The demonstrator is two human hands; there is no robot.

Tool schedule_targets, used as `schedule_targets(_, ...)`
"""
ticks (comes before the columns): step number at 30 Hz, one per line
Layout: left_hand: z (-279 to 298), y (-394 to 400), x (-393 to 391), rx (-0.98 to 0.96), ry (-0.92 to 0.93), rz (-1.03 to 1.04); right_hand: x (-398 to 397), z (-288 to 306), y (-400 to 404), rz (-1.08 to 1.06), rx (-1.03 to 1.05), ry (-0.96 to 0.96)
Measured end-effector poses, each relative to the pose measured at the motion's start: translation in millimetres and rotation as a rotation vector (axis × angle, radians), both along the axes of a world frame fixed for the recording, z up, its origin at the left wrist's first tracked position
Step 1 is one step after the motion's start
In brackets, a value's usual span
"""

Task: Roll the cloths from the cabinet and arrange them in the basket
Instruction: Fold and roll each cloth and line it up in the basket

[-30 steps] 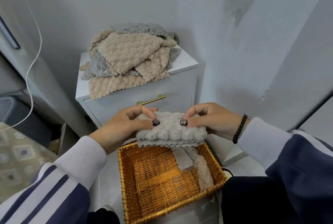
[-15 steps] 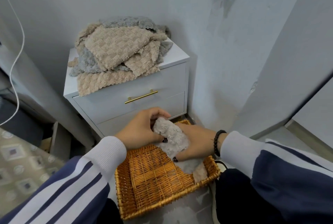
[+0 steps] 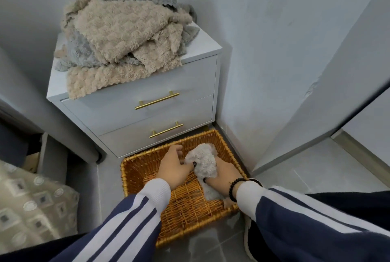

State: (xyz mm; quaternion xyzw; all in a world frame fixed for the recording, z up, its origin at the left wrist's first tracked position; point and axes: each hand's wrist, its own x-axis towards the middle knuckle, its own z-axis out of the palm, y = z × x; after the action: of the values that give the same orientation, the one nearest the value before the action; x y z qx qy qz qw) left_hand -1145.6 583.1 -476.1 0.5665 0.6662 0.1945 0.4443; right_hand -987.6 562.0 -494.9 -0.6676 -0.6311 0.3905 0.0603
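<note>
Lowered since a second ago from chest height, a rolled pale grey fleece cloth [image 3: 203, 161] now sits in the far right of the rectangular woven wicker basket [image 3: 135, 169] below the white two-drawer cabinet [image 3: 168, 84], right hand [image 3: 226, 174] curled round it, left hand [image 3: 175, 169] pinching its side.
</note>
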Motion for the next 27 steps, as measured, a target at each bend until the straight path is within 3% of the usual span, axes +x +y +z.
schedule_targets(5,-53,-5,3,-0.188,0.004,0.125,-23,-59,-6,-0.110,-0.086,-0.011)
schedule_targets(9,-96,4,-2,-0.270,-0.071,0.346,-42,-85,6,-0.111,-0.164,0.009)
schedule_targets(14,-120,12,-6,-0.287,-0.054,0.507,-61,-114,31,-0.084,-0.215,0.010)
schedule_targets(27,-176,51,-16,-0.357,-0.290,0.851,-96,-185,100,0.017,-0.309,0.029)
